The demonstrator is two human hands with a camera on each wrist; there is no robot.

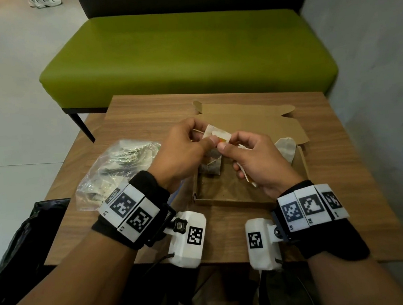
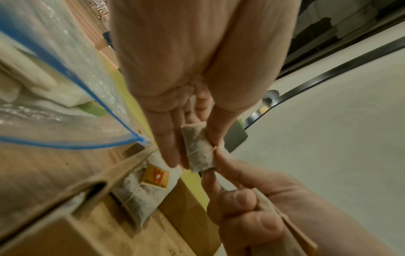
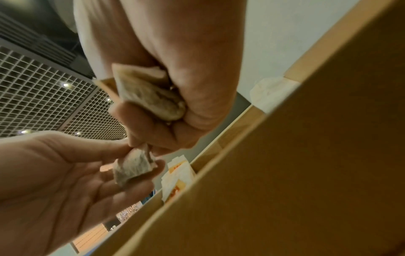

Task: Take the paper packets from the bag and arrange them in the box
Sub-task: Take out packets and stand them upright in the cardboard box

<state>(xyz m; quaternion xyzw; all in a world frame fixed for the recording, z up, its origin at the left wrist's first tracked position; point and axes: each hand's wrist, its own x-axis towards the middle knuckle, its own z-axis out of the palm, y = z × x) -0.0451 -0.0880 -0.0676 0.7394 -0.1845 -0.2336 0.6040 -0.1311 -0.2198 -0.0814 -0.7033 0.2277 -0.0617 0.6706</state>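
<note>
On the wooden surface [image 1: 329, 140], packets [image 1: 213, 168] already lie in the box [image 1: 227, 199]; both hands' grips, left hand [image 1: 183, 151] and right hand [image 1: 257, 156], pinch another packet [image 1: 219, 135]; the bag [image 1: 113, 168] looks far from emptied

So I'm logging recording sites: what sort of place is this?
Probably a café or public lounge: a green padded bench faces a small wooden table, under an open-grid ceiling.

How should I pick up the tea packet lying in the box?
Probably pinch the packet lying in the box by its flat white top edge, near the orange label, coming from above: it lies flat and the cardboard box walls block the sides.
</note>
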